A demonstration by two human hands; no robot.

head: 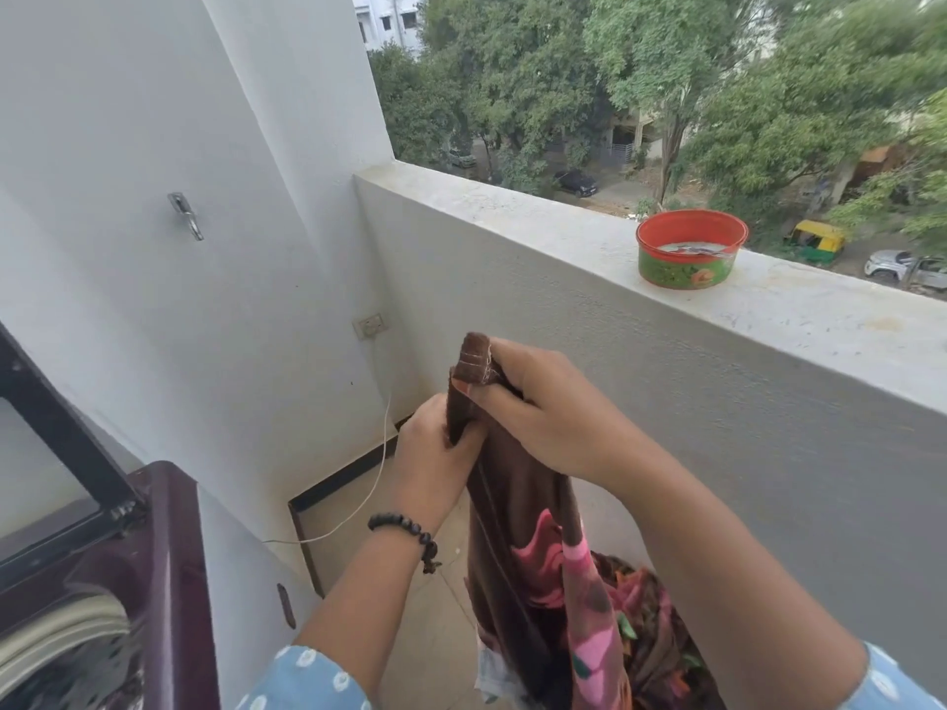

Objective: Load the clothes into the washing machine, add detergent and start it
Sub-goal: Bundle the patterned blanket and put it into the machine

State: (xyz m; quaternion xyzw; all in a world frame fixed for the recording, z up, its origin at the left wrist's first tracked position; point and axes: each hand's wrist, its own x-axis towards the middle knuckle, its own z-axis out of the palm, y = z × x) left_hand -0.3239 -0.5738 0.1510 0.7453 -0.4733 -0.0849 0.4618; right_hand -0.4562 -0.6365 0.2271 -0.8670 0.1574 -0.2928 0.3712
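Head view: brown garment (517,530) with pink floral print, hanging lengthwise.

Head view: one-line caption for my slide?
Both hands, left and right, grip a brown cloth beside the open washing machine.

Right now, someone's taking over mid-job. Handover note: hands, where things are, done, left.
Left hand and right hand both grip the top of a brown floral cloth that hangs down over the balcony floor.
Washing machine at lower left, lid up; some laundry seems to be in the drum.
More clothes lie below, behind the cloth.
Left: load the cloth and the rest, add detergent (none in view), start.
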